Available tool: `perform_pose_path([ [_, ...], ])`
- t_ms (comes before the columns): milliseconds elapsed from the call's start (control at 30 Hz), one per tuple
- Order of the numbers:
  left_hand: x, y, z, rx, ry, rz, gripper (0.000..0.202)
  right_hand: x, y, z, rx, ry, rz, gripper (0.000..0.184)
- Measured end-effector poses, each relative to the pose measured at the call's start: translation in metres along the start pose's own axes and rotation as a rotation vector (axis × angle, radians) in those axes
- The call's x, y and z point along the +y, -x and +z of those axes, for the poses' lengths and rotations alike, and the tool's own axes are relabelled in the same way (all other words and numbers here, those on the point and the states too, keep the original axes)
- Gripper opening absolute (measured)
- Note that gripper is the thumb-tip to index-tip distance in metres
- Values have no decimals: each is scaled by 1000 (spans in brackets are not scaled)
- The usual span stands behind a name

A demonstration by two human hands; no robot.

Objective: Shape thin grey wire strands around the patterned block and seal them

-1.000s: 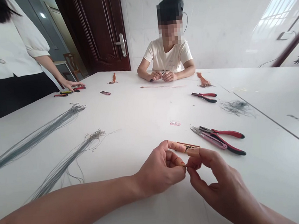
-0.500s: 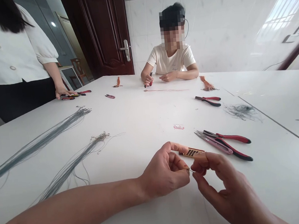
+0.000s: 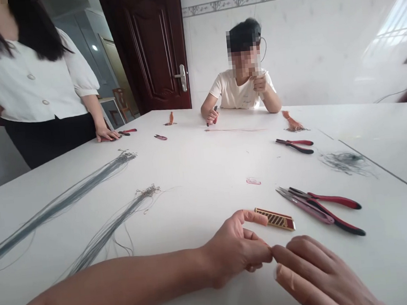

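Two Hands Meet Near a Little Gold Bar

Down at the bottom middle, the left hand [image 3: 238, 249] and the right hand [image 3: 314, 275] are close together, and their fingertips meet or nearly meet. Something very thin could be pinched there, but I cannot tell. Just above them, a little gold bar [image 3: 274, 219] with a crisscross pattern lies flat on the white surface [image 3: 198, 172], just beside one left finger.

To the right are pink snips [image 3: 303, 211] and red pliers [image 3: 333, 212], lying close together. Higher up are more pliers [image 3: 294, 146], a grey tangle [image 3: 345, 161], an orange tassel [image 3: 293, 122] and a tiny pink clip [image 3: 253, 181].

On the left lie two long bunches of grey cords [image 3: 58, 208] [image 3: 114, 231]. A seated person [image 3: 246, 68] at the far side holds a red tool. A standing person [image 3: 30, 87] at the upper left rests one hand on the surface.
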State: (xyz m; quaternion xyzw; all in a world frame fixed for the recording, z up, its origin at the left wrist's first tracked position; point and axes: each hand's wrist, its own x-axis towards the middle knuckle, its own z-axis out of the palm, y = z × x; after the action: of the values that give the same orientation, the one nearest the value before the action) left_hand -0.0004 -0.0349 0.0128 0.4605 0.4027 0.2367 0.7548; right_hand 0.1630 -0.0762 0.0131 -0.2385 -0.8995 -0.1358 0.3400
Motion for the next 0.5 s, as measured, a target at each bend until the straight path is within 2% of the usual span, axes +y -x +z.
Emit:
perform_pose_path([
  [67, 2, 1, 0, -17, 16, -13, 47, 0, 1, 0, -14, -81, 40, 17],
  [133, 4, 2, -1, -20, 3, 6, 46, 2, 6, 4, 10, -244, 252, 24],
  [233, 5, 2, -5, 5, -57, 86, 44, 3, 14, 10, 194, -414, 646, 33],
  [300, 5, 2, -8, 12, -86, 132, 42, 1, 15, 13, 255, -453, 803, 36],
  [400, 4, 2, -10, -2, -124, 169, 43, -2, 13, 14, 148, -549, 945, 32],
  [500, 3, 3, -10, -21, -174, 185, 44, -6, 10, 16, 108, -632, 966, 34],
])
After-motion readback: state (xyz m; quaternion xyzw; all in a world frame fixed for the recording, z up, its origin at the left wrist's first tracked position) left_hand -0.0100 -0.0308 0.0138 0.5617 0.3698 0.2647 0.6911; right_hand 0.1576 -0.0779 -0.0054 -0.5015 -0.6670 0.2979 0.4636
